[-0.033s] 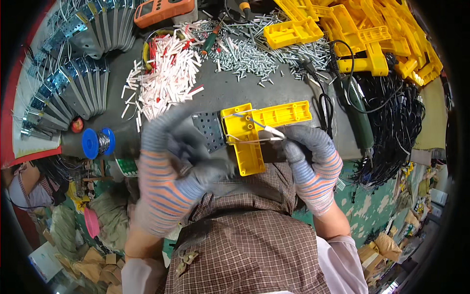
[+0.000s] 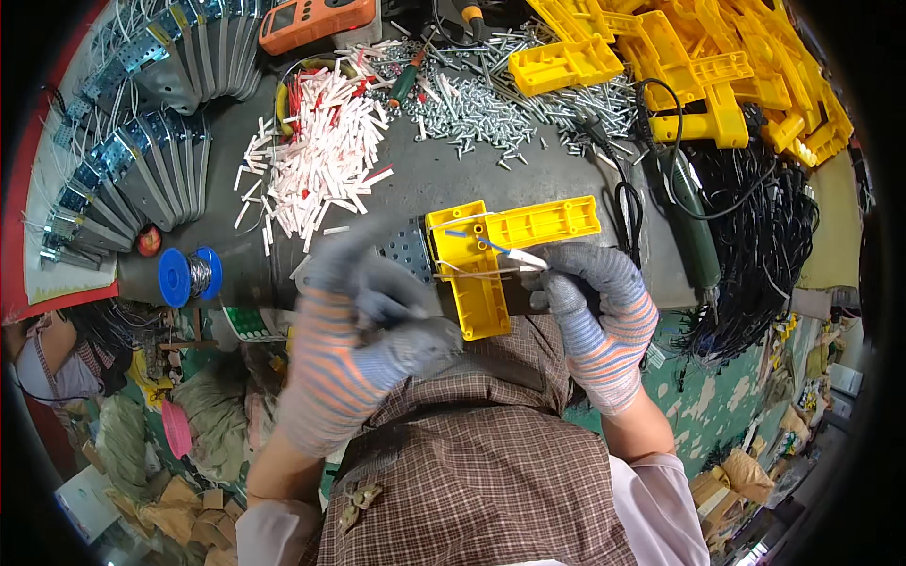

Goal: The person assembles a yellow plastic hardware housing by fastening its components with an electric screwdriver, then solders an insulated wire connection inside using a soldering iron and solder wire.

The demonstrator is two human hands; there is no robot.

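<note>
A T-shaped yellow plastic housing (image 2: pixel 543 223) lies hollow side up near the bench's front edge. At its left side sits a perforated metal plate (image 2: pixel 406 249), partly behind my left hand. Thin wires cross the housing, with a blue wire (image 2: pixel 491 245) among them. My right hand (image 2: pixel 604 302), in a striped grey-coated glove, pinches the wires by their white sleeves (image 2: pixel 527 258) over the housing. Beside the plate, my gloved left hand (image 2: pixel 363 344) hovers with its fingers smeared by motion. Whether it holds anything is not visible.
Behind the housing are piles of white tubes (image 2: pixel 326 160) and screws (image 2: pixel 486 113). Yellow housings (image 2: pixel 679 57) are heaped at the far right, near black cables (image 2: pixel 755 226) and a green corded tool (image 2: pixel 696 222). A blue wire spool (image 2: pixel 175 276) and metal plates (image 2: pixel 156 170) lie left.
My left hand has shifted slightly right and toward me. The blue wire shows more plainly over the housing. My right hand has barely moved.
</note>
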